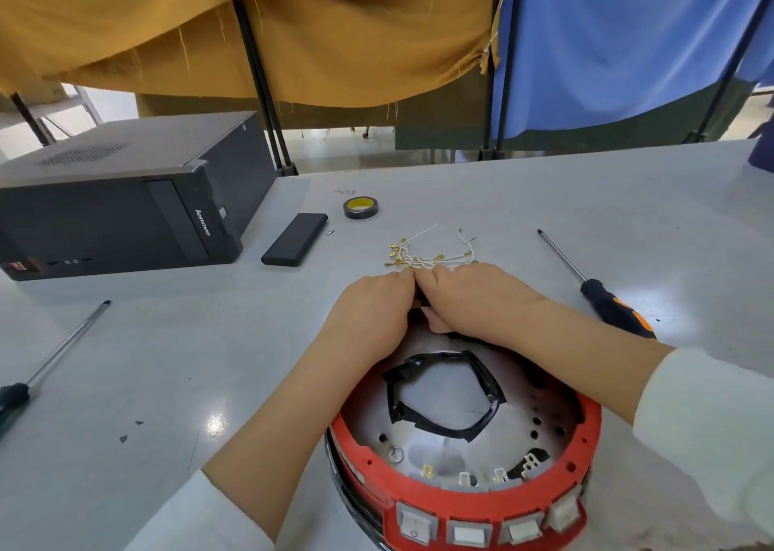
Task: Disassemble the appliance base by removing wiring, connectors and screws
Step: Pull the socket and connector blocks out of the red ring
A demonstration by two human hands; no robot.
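Observation:
The round appliance base (582, 433), with a red ring and a metal floor, lies upturned near the table's front edge. Black tape (486, 387) forms a loose loop inside it, and several white rocker switches (467, 534) line its near side. At the base's far rim my left hand (368, 316) and my right hand (469, 299) meet, fingers curled together around a small dark part that is mostly hidden. Just beyond the fingertips lies a bundle of white wires with brass connectors (431, 253).
A screwdriver with a black and orange handle (603, 299) lies to the right, another screwdriver (50, 362) to the left. A black computer case (117, 198), a flat black box (295, 238), a tape roll (361, 207) and a small screw (330, 232) are further back.

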